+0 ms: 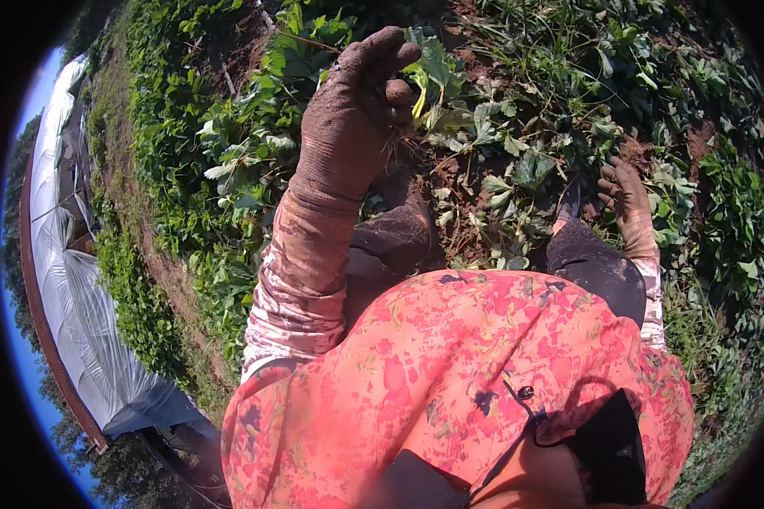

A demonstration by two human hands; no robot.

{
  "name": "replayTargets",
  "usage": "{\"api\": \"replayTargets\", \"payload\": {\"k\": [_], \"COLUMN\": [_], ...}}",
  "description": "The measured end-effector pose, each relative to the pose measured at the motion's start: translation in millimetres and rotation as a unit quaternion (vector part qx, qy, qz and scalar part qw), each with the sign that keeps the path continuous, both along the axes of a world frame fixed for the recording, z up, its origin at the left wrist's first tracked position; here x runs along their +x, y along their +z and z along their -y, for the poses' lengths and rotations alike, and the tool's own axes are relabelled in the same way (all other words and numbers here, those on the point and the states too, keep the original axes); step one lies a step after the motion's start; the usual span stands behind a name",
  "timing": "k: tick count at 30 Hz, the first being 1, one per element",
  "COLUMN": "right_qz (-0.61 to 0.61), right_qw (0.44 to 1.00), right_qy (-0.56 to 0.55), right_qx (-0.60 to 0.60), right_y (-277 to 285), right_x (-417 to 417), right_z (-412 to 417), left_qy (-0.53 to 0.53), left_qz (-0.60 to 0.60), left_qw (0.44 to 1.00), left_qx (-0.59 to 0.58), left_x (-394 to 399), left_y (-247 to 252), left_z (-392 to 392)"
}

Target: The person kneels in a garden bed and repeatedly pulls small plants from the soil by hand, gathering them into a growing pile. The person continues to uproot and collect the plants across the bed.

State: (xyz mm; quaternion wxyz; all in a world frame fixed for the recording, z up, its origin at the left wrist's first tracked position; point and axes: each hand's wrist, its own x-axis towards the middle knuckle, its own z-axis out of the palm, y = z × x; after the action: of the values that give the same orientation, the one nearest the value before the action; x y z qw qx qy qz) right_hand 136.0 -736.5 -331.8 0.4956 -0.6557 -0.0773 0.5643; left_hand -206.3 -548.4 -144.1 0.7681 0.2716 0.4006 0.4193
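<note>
My left hand (363,108) wears a mud-caked work glove and is raised over the plants. Its fingers curl around an uprooted leafy plant (436,63); a pale green stem shows beside the fingertips, and thin roots (396,147) hang below the palm. The grip itself is partly hidden behind the hand. Lower on the right, my right hand (627,194), also in a soiled glove, reaches down among the leaves with its fingers apart. Nothing shows in it. Just beyond its fingertips lies a brown root clump (636,154).
Cut or pulled leafy plants (496,184) lie wilting on reddish soil (474,238) between my legs. Dense green rows (184,127) grow on the left, beside a dirt path (172,273). A plastic-covered greenhouse (76,286) stands past it. More foliage (732,210) spreads right.
</note>
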Motion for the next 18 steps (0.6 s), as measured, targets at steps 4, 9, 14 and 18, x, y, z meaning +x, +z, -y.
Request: {"api": "replayTargets", "payload": {"k": [4, 9, 14, 18], "right_qz": [0.075, -0.234, -0.184, 0.009], "right_qw": [0.918, 0.858, 0.95, 0.947], "right_qy": [0.373, 0.454, 0.194, 0.199], "right_qx": [0.109, 0.046, 0.164, 0.25], "right_y": [147.4, 196.9, 194.8, 185.5], "right_x": [-68.3, -206.8, -247.9, -242.1], "right_z": [-68.9, -90.6, -63.8, -56.2], "left_qy": [-0.033, -0.047, 0.04, 0.03], "left_qz": [0.135, 0.277, 0.292, 0.059], "left_qw": [0.99, 0.954, 0.946, 0.974], "left_qx": [0.038, 0.104, 0.136, 0.217], "left_x": [-25.1, -35.7, -42.2, -71.8], "left_y": [-0.5, 11.9, 18.9, -2.4], "left_z": [7.8, 32.7, 35.0, 23.4]}}
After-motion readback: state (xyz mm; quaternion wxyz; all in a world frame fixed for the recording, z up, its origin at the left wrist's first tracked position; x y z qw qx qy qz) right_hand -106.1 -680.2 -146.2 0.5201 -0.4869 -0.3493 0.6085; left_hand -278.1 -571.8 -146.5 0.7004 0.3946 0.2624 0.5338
